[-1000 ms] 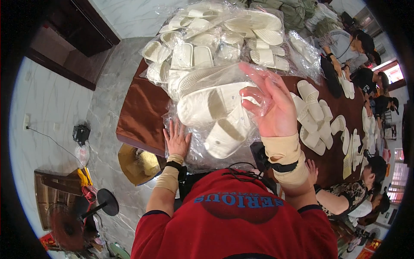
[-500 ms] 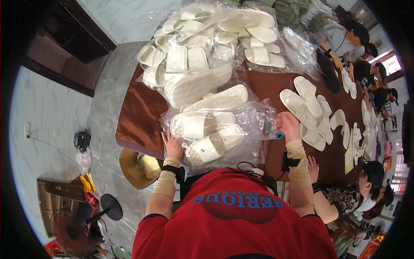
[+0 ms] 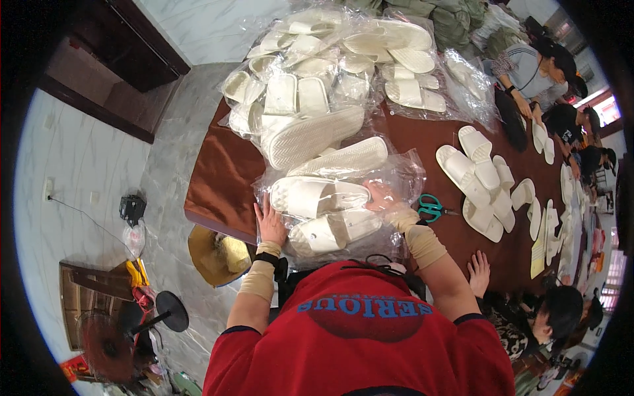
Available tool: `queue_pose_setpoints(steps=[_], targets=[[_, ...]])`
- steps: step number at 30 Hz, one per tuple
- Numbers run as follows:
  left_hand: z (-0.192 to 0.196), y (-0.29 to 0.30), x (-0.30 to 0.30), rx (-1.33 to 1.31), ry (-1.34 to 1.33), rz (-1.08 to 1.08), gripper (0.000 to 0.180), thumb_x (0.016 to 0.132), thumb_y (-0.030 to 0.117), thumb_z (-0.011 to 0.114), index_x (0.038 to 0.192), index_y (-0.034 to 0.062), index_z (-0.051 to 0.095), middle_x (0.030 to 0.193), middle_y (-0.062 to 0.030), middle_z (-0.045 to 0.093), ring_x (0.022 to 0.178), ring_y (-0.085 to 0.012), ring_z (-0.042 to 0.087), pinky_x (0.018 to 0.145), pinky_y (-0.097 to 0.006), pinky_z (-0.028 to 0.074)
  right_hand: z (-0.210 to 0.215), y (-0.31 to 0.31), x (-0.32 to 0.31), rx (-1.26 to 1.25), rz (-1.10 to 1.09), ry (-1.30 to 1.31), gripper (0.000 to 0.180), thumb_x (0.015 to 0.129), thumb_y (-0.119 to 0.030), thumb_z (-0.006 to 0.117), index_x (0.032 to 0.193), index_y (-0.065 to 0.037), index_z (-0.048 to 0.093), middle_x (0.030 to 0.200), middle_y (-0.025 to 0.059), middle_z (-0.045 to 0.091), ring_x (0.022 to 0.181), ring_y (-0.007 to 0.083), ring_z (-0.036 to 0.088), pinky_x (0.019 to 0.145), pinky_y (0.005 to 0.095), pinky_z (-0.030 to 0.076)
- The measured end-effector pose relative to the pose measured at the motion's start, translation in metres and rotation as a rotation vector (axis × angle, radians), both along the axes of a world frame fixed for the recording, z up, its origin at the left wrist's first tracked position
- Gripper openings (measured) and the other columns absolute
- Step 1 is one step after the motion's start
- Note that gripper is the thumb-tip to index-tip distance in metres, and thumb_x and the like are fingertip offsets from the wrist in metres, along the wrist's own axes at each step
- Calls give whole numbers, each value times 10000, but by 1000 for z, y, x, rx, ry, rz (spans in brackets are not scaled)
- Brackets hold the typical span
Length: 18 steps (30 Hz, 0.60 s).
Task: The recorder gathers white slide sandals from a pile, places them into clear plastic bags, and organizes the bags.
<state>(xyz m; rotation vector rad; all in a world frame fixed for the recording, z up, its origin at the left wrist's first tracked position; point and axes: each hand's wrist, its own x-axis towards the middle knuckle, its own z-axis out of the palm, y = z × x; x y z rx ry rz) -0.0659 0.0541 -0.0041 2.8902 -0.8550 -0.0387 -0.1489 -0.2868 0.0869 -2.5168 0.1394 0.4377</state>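
A pair of white slippers [image 3: 330, 231] lies side by side in a clear plastic bag [image 3: 411, 175] at the table's near edge. My left hand [image 3: 271, 223] rests flat at the bag's left side with its fingers stretched out, close to the slippers' left ends. At the bag's right end, clear film partly covers my right hand [image 3: 382, 196]. Its fingers close on the right end of the upper slipper [image 3: 304, 197]. Just right of that wrist, green-handled scissors [image 3: 430, 208] lie on the brown tablecloth [image 3: 419, 135].
Bagged white slippers [image 3: 297, 92] are heaped at the far side. Loose slippers [image 3: 485, 175] lie to the right. A co-worker's hand [image 3: 479, 272] rests on the near right edge; others work farther along. A cardboard box [image 3: 210, 261] and a fan [image 3: 105, 346] stand at left.
My right hand has moved left from beside the scissors to the slipper's end under the bag's film. The scissors now show fully. My left hand stays by the bag's left side.
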Motion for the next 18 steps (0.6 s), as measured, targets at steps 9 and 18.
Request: queue_pose_setpoints(steps=[9,18], targets=[[5,0,0,-44,-38,-18,687,797,271,590,1416,74,367,1502,-116,305,1450,-300,94,1134,-578,60,-2,10,-21,230,46,227,836,738,-266,760,1401,-43,302,1338,272,459,1239,399,452,1011,419,386],[43,24,27,-984,514,219,349,943,39,466,1285,11,529,1283,-111,572,1237,-219,493,1099,-334,272,-70,-8,-50,758,-237,93,603,792,-204,733,1252,16,413,1149,155,572,1074,221,558,927,342,439]])
